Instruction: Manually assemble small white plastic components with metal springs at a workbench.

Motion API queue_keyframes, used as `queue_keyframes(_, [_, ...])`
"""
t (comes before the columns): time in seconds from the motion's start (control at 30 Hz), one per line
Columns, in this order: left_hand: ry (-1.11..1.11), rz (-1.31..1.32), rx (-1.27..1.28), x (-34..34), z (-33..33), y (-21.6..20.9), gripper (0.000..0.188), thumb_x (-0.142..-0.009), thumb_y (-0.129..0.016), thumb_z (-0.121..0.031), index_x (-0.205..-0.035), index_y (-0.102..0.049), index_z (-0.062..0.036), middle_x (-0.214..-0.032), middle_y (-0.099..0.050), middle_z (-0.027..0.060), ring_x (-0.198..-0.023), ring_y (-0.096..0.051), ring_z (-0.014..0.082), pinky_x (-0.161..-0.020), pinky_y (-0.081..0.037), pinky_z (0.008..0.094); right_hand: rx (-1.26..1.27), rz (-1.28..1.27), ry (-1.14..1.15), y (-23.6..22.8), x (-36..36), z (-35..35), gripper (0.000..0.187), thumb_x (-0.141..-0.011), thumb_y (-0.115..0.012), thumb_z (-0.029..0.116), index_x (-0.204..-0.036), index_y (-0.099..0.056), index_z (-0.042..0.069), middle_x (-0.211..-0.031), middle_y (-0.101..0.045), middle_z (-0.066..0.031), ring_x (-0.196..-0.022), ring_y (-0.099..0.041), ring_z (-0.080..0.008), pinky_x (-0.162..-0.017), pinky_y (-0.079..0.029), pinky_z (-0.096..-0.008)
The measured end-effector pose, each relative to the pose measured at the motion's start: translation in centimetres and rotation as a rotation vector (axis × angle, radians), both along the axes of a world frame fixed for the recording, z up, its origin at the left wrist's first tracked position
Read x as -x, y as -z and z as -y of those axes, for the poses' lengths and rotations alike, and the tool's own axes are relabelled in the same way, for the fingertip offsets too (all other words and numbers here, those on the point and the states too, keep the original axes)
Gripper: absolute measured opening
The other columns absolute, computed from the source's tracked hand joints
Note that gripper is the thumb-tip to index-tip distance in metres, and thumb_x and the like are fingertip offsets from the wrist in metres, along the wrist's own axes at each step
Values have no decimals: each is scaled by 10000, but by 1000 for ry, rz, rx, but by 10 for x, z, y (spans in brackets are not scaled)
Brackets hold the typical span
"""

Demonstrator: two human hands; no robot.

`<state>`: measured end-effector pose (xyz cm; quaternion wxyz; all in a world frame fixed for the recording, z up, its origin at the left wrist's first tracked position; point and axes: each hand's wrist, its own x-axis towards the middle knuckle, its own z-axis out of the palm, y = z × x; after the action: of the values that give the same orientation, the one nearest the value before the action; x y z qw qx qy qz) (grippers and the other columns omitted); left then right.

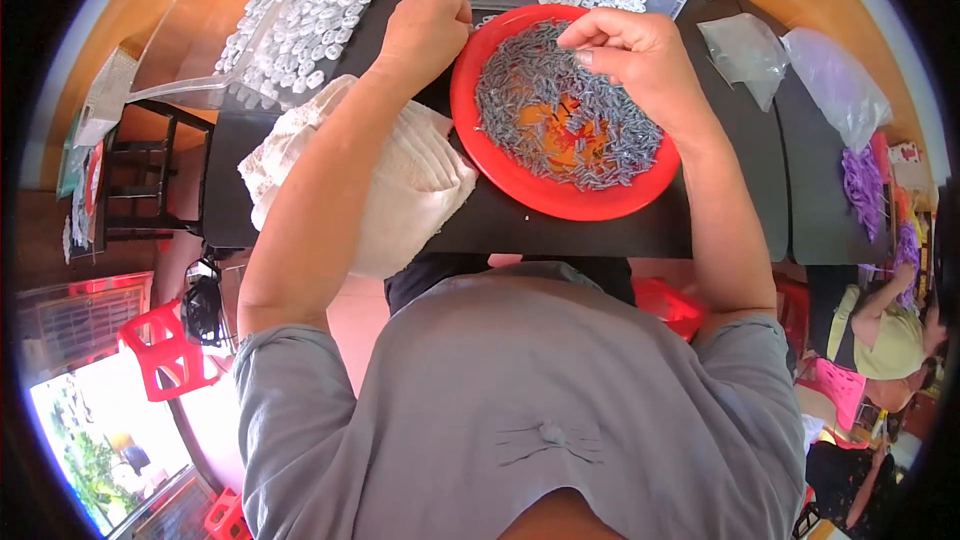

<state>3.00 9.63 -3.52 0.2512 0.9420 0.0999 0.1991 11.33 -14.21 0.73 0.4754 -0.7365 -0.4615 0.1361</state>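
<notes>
Grey rods [540, 80] point every way, long axes crossing.

No word, label or number is showing legibly. At the right of the frame, a small pale box [906, 153] is bearing reddish marks too small to read; at upper centre, grey pieces [508, 80] are partly covering the pattern in the red plate [572, 208].

- Matte black tabletop [740, 160], seam running down right side
- Glossy orange-brown surface [835, 5] along upper rim; wall or panel, can't tell
- Black slatted chair-like frame [165, 223], left
- Red plastic stool [158, 352] below it
- Pale pinkish floor [358, 325]
- Bright opening [95, 440] lower left, green foliage [85, 445] outside, daylight blown out
</notes>
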Motion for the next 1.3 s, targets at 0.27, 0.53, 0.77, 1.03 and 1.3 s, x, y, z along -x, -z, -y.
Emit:
queue_keyframes(0.27, [138, 99, 767, 26, 55, -53, 112, -749, -661, -13, -848, -684, 36, -670, -623, 18, -580, -527, 78, -527, -443, 236, -194, -288, 39, -13, 2, 7, 270, -812, -619, 27, -1077, -668, 0, -813, -659, -58, -661, -584, -98, -545, -404, -198])
queue_keyframes(0.53, [225, 370, 508, 24, 101, -50, 95, -765, -641, -15, -844, -656, 36, -797, -628, 122, -690, -619, 186, -641, -496, 304, -315, -334, 121, -27, 16, 9, 241, -829, -602, 4, -1062, -659, -17, -794, -666, -60, -638, -590, -101, -538, -401, -203])
queue_keyframes(0.77, [280, 405, 475, 19, 104, -52, 67, -782, -614, -4, -824, -635, 44, -778, -625, 121, -678, -601, 174, -640, -493, 321, -341, -330, 149, -27, 19, 10, 202, -845, -602, 16, -1036, -664, -7, -799, -670, -43, -637, -585, -86, -535, -400, -199])
queue_keyframes(1.03, [213, 162, 849, 19, 100, -57, 124, -814, -595, -65, -831, -660, 39, -667, -594, 42, -568, -521, 92, -488, -417, 237, -330, -285, 94, -23, 16, 8, 181, -858, -601, 21, -1024, -665, -13, -829, -674, -52, -663, -586, -78, -543, -418, -201])
queue_keyframes(1.3, [275, 148, 1183, 20, 87, -52, 141, -818, -581, -68, -795, -659, 47, -709, -595, 83, -524, -537, 124, -418, -408, 252, -285, 238, 103, -14, 9, 5, 136, -866, -635, 6, -998, -671, 9, -858, -656, -15, -736, -589, -66, -602, -441, -207])
